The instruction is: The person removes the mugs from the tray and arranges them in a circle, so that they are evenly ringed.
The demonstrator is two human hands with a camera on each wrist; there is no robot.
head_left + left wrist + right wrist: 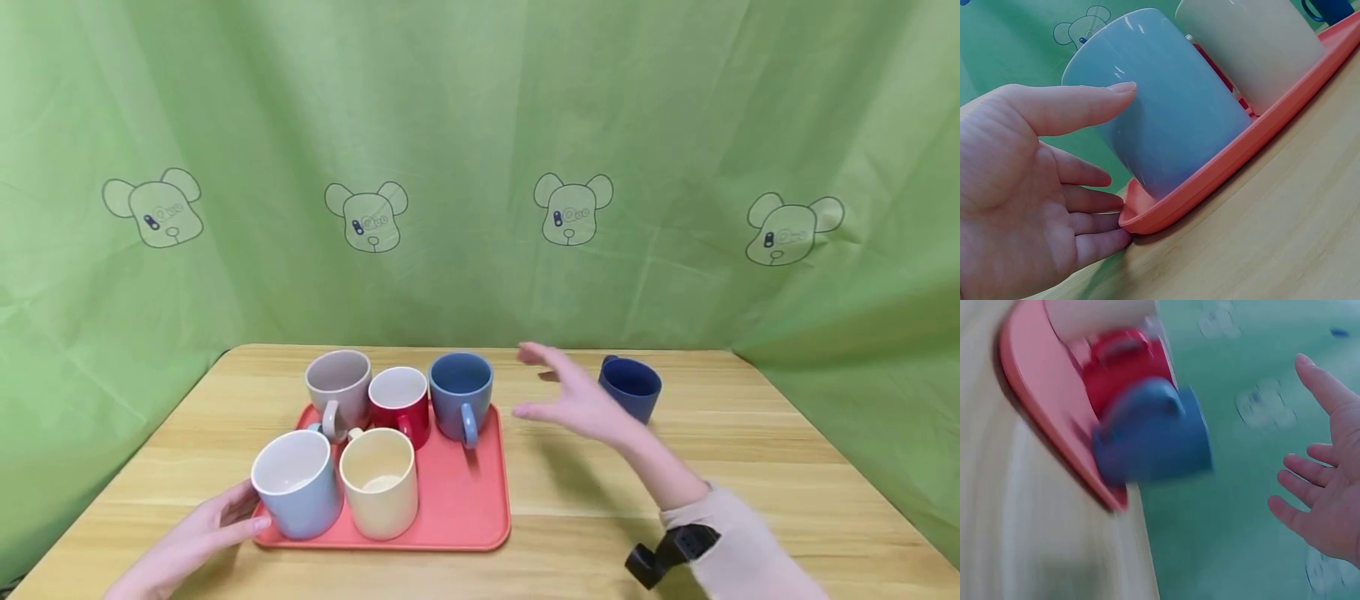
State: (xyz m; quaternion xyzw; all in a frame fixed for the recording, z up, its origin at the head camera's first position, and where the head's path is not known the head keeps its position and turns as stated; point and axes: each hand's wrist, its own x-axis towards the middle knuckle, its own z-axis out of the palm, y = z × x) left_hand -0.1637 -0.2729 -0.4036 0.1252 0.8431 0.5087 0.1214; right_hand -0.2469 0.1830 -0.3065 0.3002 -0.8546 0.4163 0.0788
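Observation:
At the near left corner of a red tray (465, 508), my left hand (198, 533) has its fingers extended beside a light blue mug (300, 492). In the left wrist view, the fingertips meet the tray's end while the thumb lies across the mug; whether it touches is unclear. My right hand (573, 400) hangs in the air right of the tray, fingers spread, holding nothing. Nearest to it on the tray is a blue mug (459, 404). Behind that hand, a navy mug (632, 390) stands on the table, partly hidden by the forearm.
The tray also carries a cream mug (381, 492), a red mug (403, 417) with white inside, and a grey mug (341, 392) at the back left. A wooden table (750, 450) lies beneath. Green cloth (480, 283) with bear faces hangs behind it.

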